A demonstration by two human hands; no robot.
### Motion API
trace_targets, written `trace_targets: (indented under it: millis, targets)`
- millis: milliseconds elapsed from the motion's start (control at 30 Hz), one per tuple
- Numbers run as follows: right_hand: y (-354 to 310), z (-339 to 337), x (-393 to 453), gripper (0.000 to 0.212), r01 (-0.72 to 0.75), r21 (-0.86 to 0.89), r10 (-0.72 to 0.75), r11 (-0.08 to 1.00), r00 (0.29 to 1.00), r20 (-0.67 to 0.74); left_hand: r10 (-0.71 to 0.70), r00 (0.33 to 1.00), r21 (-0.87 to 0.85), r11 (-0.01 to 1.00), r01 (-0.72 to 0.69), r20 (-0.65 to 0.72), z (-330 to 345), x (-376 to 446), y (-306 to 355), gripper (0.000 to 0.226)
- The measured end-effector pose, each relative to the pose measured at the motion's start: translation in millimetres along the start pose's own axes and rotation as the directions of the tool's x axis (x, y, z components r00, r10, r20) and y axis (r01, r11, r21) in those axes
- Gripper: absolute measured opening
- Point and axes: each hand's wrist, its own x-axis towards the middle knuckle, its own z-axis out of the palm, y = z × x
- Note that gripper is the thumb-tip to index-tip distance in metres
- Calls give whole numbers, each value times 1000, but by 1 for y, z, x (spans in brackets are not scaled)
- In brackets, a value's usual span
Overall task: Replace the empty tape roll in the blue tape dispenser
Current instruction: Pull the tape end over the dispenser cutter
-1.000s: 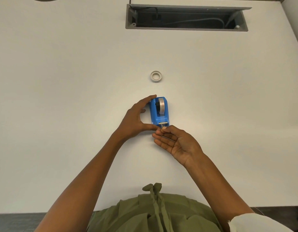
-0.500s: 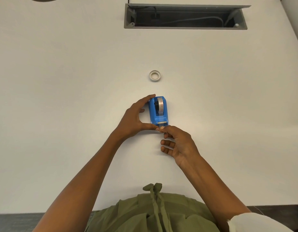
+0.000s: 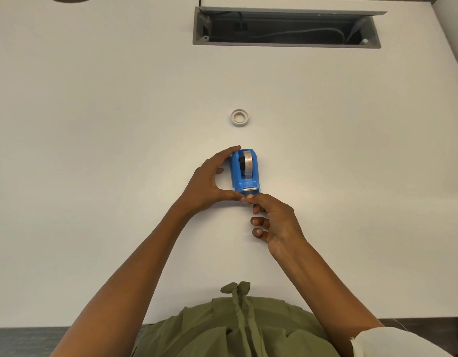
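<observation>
Nearly done: new roll (image 3: 248, 161) seated in blue dispenser (image 3: 244, 173), gripped by left hand (image 3: 206, 186); right hand (image 3: 273, 215) pinches tape end at cutter; empty core (image 3: 240, 117) toward worktop's far edge.

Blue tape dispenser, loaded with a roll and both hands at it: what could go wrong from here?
1. The right hand pinches at the cutter end of the blue tape dispenser; fingertips could catch the blade.
2. The tape roll might lift out if the pull is too steep.
3. The left hand holds only one side, so the dispenser could twist on the table.
</observation>
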Motion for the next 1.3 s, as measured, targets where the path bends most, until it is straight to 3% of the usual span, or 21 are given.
trace_targets:
  millis: [200,667,967,1133,1300]
  targets:
    - [1,3,0,3,59,2,-59,998,998,-9,0,1000,-6,1000,0,-1,0,0,0,94]
    - [8,0,12,14,156,-106,-164,982,984,-69,-18,1000,-11,1000,18,10,-2,0,1,99]
    - [11,-25,7,9,262,-153,-263,953,965,11,-100,989,-2,995,101,112,-7,-4,6,114]
    - [-11,-31,4,11,544,-195,-554,816,833,9,-62,997,-80,995,59,-42,-2,-11,18,92]
    - [-22,-24,6,21,691,-420,-721,588,684,115,-58,933,-101,995,23,-354,14,-25,27,39]
